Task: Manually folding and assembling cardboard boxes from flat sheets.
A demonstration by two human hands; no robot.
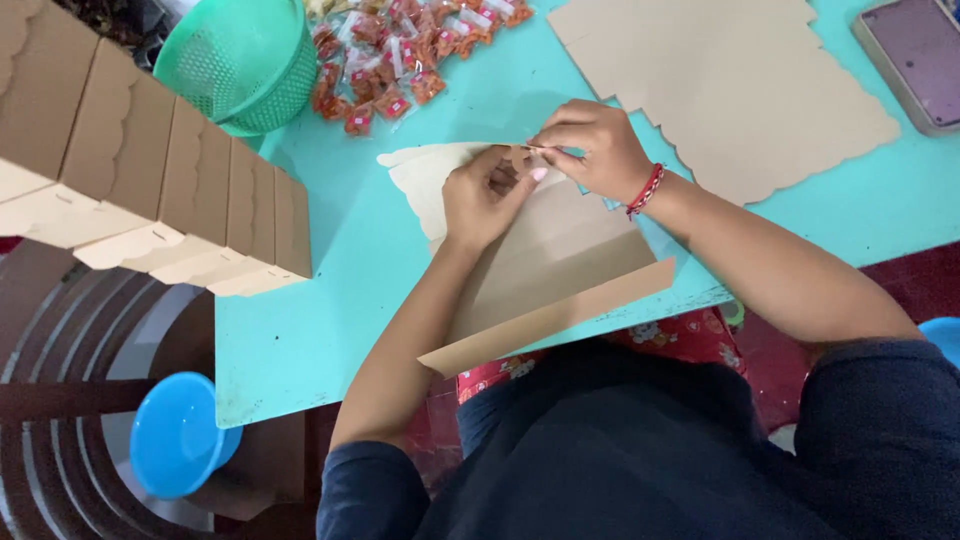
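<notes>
Nearest: a dark blue top and sleeves (640, 450), filling the lower frame; the person's lap hides the table's near edge, with a strip of red patterned cloth (690, 335) showing under it.

Blue stool (175, 435), lower left, on the floor beside the table, partly cut by a dark wooden piece.

Turquoise table (330, 290); far corners out of frame.

Card blank (545, 265), brown, flat on the table in front of the person, one long flap hanging past the near edge. Its pale scalloped end lies toward the far left.

Left hand (485, 198): resting on the blank, fingers curled together, pressing the card near a small tab. The fingertips are hard to make out behind the knuckles.

Right hand (590, 148): red thread band at the wrist, thumb and forefinger pinched on the tab at the blank's far edge. The tab itself is mostly hidden.

Row of folded boxes (150, 185), left, brown with scalloped lids; the row runs out of frame.

Flat blanks (740, 90), stacked, far right.

Phone (915, 55), far right corner, cut off.

Green basket (245, 60), far left, top cut off.

Sachets (400, 50), red and clear, heaped; contents unreadable.
</notes>
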